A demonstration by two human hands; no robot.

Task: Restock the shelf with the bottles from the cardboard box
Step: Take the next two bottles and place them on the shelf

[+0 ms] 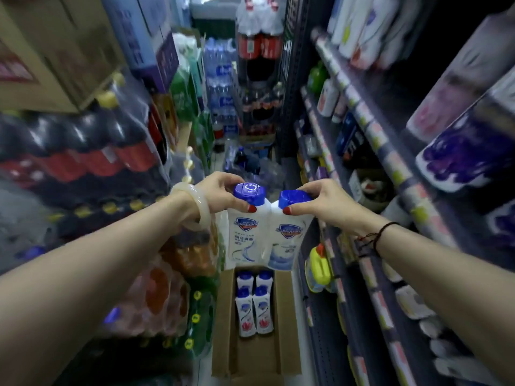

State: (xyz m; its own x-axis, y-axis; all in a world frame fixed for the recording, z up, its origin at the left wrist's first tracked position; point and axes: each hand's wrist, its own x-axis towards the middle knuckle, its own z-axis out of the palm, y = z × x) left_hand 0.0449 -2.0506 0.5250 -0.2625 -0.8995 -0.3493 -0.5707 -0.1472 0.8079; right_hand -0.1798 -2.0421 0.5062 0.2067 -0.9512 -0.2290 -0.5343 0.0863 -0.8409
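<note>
My left hand [220, 190] grips the blue cap of a white bottle [245, 235] that hangs upright above the box. My right hand [320, 201] holds a second white bottle [287, 240] by its blue cap, right beside the first; the two bottles touch. Below them on the floor lies an open cardboard box [223, 316] with several more white, blue-capped bottles [255, 307] lying in its far half. The shelf [370, 274] runs along the right side, its tiers lined with bottles and packs.
Shrink-wrapped packs of soda bottles [83, 157] are stacked along the left, with cardboard cartons [55, 51] on top. More drink packs [259, 51] close the aisle's far end. A yellow bottle [320, 266] sits on a low right tier beside the box.
</note>
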